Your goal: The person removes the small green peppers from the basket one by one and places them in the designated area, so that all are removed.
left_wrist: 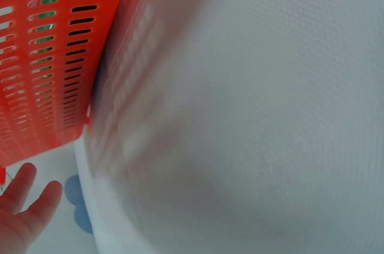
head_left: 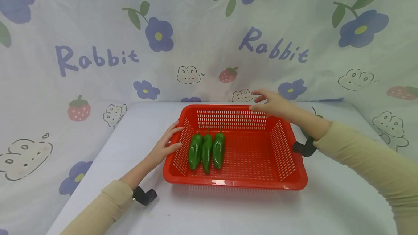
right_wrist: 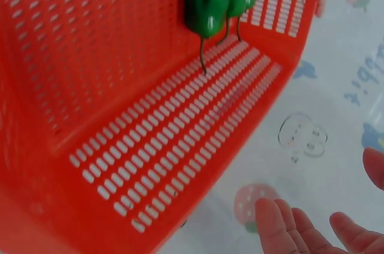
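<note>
Three green chili peppers lie side by side in the left part of a red perforated plastic basket, stems toward the back; the right wrist view also shows these peppers. My left hand is at the basket's left rim, fingers spread and holding nothing; whether they touch the rim I cannot tell. Over the back right of the rim hovers my right hand, its fingers loosely extended with nothing between them. In the right wrist view the right hand appears beyond the basket wall.
Right of the basket, a dark green item with a thin stem is mostly hidden behind the right forearm. A white-covered table carries the basket. Behind it hangs a curtain printed with flowers, rabbits and strawberries.
</note>
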Demonstrator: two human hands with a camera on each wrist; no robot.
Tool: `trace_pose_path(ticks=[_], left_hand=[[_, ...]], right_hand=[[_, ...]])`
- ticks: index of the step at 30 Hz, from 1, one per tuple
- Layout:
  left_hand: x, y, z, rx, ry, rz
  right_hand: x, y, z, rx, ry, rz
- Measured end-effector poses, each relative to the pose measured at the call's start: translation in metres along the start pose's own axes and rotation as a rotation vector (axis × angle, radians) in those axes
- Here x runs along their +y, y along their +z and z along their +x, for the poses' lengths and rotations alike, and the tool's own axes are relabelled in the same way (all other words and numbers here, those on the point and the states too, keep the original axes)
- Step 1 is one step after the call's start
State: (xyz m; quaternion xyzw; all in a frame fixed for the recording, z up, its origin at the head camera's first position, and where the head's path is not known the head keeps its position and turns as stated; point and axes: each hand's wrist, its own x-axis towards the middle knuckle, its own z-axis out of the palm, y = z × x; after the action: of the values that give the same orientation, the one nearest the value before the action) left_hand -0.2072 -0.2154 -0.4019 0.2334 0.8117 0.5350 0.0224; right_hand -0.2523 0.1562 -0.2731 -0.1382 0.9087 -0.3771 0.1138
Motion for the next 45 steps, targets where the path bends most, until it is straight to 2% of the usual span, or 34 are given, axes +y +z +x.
trace_pose_path(ticks=[9, 14, 32, 45], left_hand=[[0.000, 0.000, 0.000, 0.002, 0.001, -0.005], [-0.001, 0.000, 0.001, -0.001, 0.001, -0.008], [-0.003, 0.001, 0.000, -0.001, 0.000, -0.017], [-0.003, 0.001, 0.000, 0.002, 0.008, -0.016]], right_hand=[[-0.004, 0.025, 0.007, 0.004, -0.044, 0.005], [-0.003, 0.039, 0.011, -0.023, -0.051, 0.060], [0.005, 0.087, 0.024, -0.100, 0.026, 0.139], [0.012, 0.113, 0.029, -0.135, 0.025, 0.166]])
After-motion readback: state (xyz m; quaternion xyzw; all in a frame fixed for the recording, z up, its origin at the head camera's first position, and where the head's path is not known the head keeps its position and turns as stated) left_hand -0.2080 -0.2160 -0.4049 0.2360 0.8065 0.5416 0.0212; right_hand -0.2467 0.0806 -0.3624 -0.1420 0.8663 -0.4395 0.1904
